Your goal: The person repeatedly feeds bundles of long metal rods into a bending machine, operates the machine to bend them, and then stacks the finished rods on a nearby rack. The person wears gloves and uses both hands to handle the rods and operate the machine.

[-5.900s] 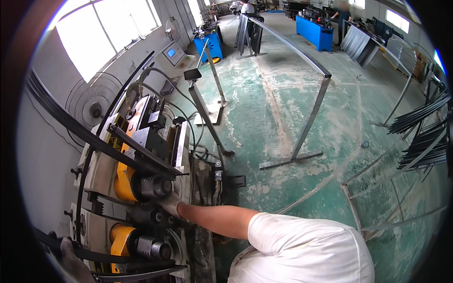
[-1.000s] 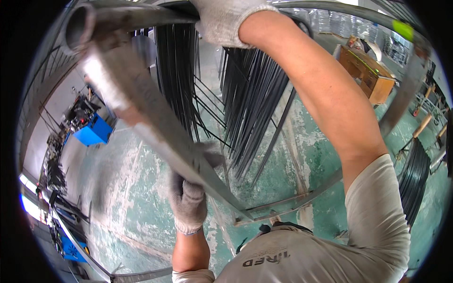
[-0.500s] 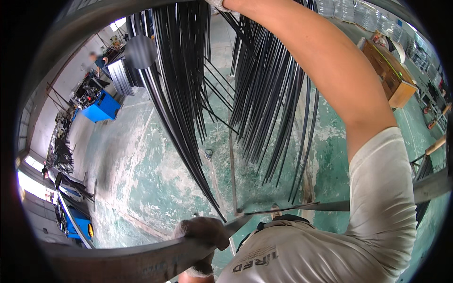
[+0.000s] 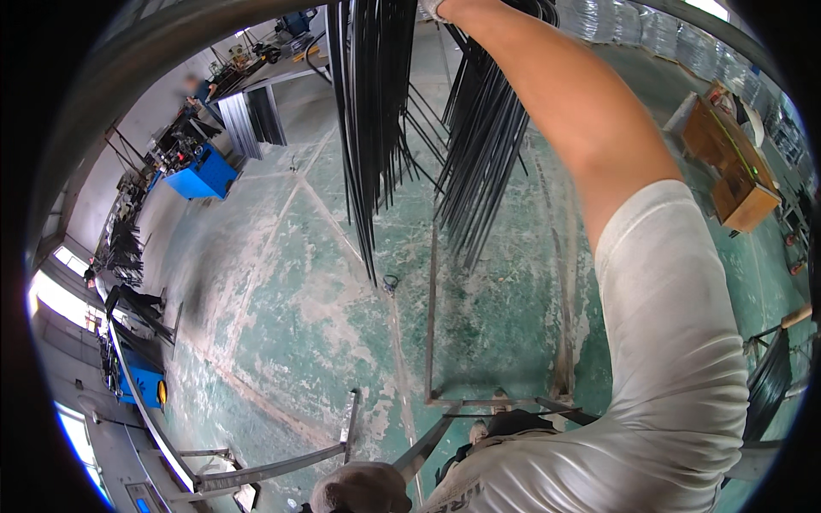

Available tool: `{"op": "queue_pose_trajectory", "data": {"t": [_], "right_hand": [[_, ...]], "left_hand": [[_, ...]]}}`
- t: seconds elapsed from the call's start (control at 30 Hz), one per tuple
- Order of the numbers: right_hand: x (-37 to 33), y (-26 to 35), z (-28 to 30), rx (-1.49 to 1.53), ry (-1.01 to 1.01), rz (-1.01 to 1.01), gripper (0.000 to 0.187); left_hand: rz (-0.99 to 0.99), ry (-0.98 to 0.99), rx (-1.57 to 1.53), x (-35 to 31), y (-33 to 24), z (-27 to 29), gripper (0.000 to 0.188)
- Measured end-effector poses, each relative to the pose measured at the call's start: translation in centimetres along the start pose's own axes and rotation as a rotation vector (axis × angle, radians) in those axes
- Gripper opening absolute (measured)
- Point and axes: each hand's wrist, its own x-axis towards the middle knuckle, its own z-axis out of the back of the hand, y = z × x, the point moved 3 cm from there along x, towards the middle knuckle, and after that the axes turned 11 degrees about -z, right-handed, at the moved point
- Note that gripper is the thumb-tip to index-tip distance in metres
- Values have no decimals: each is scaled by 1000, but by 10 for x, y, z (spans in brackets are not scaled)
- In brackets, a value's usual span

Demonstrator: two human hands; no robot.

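Long thin black rods hang from above in two bunches, a left bunch (image 4: 374, 128) and a right bunch (image 4: 483, 162). Their lower ends dangle free over the floor, and their tops run out of the picture. My right arm reaches up beside the right bunch. Only the gloved edge of my right hand (image 4: 433, 8) shows at the upper rim, near the rods' tops; its fingers are hidden. Low in the picture, my left hand (image 4: 359, 489), in a grey-white glove, looks rounded, next to a metal frame bar (image 4: 426, 446). Its fingers cannot be made out.
A grey rail (image 4: 274, 468) runs along the lower left, and a curved bar (image 4: 205, 43) crosses the top. Blue machines (image 4: 203, 173) stand at the left, near a person (image 4: 202, 92) and a rack of grey strips (image 4: 244, 124). A wooden cabinet (image 4: 735, 179) stands right, beside wrapped stacks (image 4: 658, 38).
The view has shifted, and the rods now appear higher and smaller. My left hand sits lower in the picture. The large rail near it has left the foreground. My right arm stays raised.
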Motion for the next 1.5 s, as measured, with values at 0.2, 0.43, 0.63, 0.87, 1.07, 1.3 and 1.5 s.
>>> {"op": "queue_pose_trajectory", "data": {"t": [0.2, 0.43, 0.63, 0.87, 1.07, 1.3, 1.5], "right_hand": [[11, -47, -69, -45, 241, -203, 37], [-170, -74, -44, -77, 110, -444, 50], [-516, -82, 16, -46, 578, -753, 57], [-831, -23, 361, 80, 1145, -1182, 45], [-990, 0, 641, -392, 1049, -1811, 46], [-1129, 8, 825, -614, 350, -2336, 47], [-1243, -20, 973, -805, 146, -2482, 58]], "left_hand": [[179, 159, -122, -22, 20, 34, 32], [109, -112, -164, -26, 37, 34, 33], [25, 8, 18, -17, 50, 20, 34], [-17, 27, 97, -11, 43, -2, 18], [61, -65, 242, -68, 126, 30, 18], [-76, 118, 215, -118, 134, -12, 22], [95, 114, 332, -171, 171, -17, 27]]}}
